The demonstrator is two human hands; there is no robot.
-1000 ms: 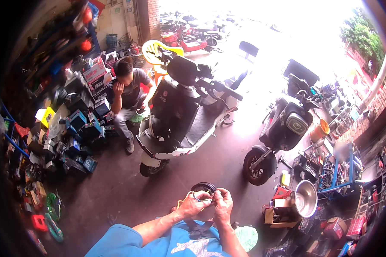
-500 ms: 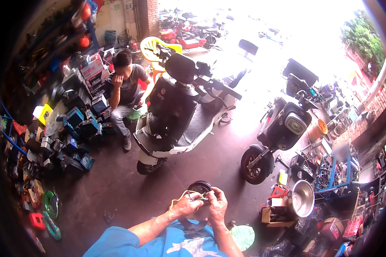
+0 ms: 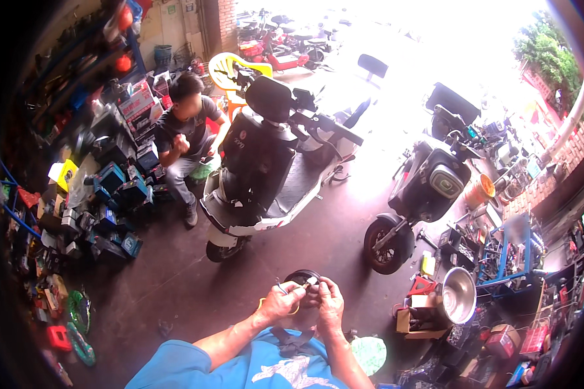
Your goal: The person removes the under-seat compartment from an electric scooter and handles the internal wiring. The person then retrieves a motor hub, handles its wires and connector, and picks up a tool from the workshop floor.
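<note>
Both my hands are close together at the lower middle, fingers pinched. My left hand (image 3: 283, 302) is closed round a yellow wire (image 3: 261, 304) that loops out beside the wrist, and a thin dark piece sticks up from its fingers. Opposite it, my right hand (image 3: 331, 301) pinches the end of a small pale piece (image 3: 311, 281) that lies between the fingertips of both hands; its kind is too small to tell. Just beyond the fingers is a dark round part (image 3: 301, 275) with a ring-like rim, partly hidden by the hands.
A white-and-black scooter (image 3: 285, 181) stands ahead, a dark scooter (image 3: 428, 194) to its right. At left a person (image 3: 191, 129) sits by stacked batteries and boxes (image 3: 120, 188). Right, a metal bowl (image 3: 459, 295) rests near a cardboard box (image 3: 422, 322) and tools. A green-covered seat (image 3: 368, 355) is beside me.
My hands have shifted slightly; the pale piece now shows between the fingertips, and less yellow wire shows by the left hand. The seated person's hand has dropped from the face to the chest.
</note>
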